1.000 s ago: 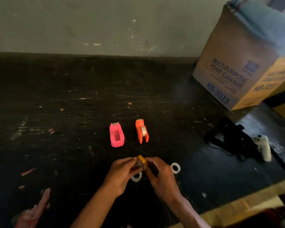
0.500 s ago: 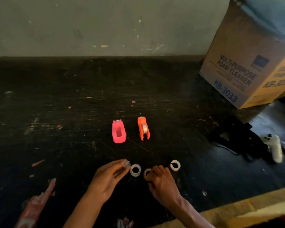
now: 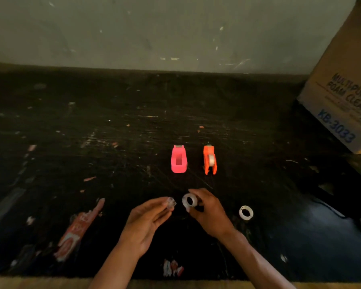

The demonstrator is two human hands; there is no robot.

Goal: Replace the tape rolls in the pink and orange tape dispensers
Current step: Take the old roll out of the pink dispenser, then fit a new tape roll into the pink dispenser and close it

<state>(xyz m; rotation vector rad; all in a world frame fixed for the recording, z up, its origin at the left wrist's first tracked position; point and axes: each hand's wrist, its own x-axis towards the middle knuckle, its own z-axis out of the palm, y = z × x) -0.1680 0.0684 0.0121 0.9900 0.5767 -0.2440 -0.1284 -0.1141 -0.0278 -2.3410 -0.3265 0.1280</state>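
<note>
A pink tape dispenser (image 3: 178,159) with an empty bay stands on the dark table, and an orange tape dispenser (image 3: 209,159) with a roll in it stands just to its right. Nearer to me, my right hand (image 3: 209,211) holds a clear tape roll (image 3: 189,200) upright at its fingertips, above the table. My left hand (image 3: 148,220) pinches a small clear plastic piece (image 3: 171,203) just left of that roll. A white tape core ring (image 3: 246,212) lies flat on the table to the right of my right hand.
A cardboard box (image 3: 346,94) leans at the back right. Dark straps (image 3: 346,190) lie at the right edge. A red wrapper (image 3: 77,230) and a torn scrap (image 3: 172,267) lie near the front edge. The wall (image 3: 154,32) closes the back.
My right hand has lifted a clear tape roll off the table. My left hand still pinches the small clear piece. The view has shifted left.
</note>
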